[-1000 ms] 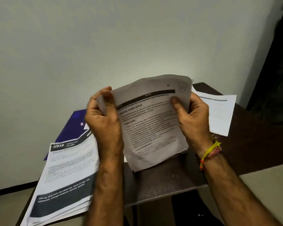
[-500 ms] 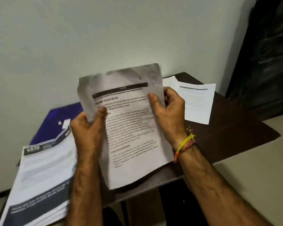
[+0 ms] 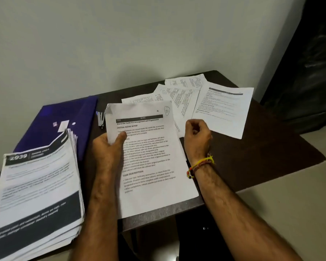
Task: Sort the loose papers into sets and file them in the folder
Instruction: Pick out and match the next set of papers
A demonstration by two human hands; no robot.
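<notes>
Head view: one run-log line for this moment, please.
left hand: pinches printed sheet | right hand: curled, holding nothing | sheet: over table | purple folder: shut, beside paper stack

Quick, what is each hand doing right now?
Left hand: holding the printed paper, thumb on top.
Right hand: fingers curled shut, holding nothing.
</notes>
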